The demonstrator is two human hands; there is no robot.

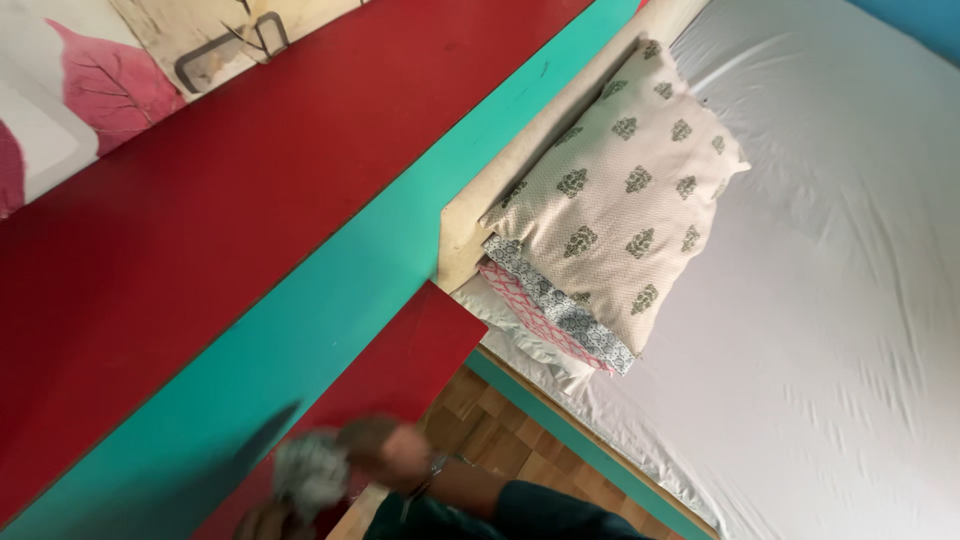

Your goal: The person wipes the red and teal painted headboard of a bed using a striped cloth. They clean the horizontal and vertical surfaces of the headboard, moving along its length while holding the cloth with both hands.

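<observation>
Bright colours fill the head view: a red wall panel (230, 190) runs slantwise across the upper left, edged by a teal band (330, 300), and a second, lower red panel (400, 370) juts out below it. At the top left corner sits a pale cupboard front (110, 60) printed with pink leaves, with a dark metal handle (232, 50) on it.

To the right lies a bed (850, 330) under a smooth white sheet, with a teal frame edge (590, 450) along its near side and a beige headboard strip (540, 140) against the wall. One cream pillow (625, 190) with dark green printed motifs rests on top of the stack at the head of the bed; under it show the edges of a blue-and-white patterned pillow (560, 310) and a pink-and-white one (530, 315). Wooden parquet floor (500, 430) shows between the bed and the lower red panel.

At the bottom edge, the right hand (385, 450) is blurred; its grip is clenched around a crumpled grey cloth (312, 475), which is pressed near the lower red panel, just left of the hand. A bracelet sits at the wrist, and a dark green sleeve (520, 510) covers the forearm. Something brownish and blurred shows at the very bottom, below the cloth; I cannot tell whether it is the left hand.
</observation>
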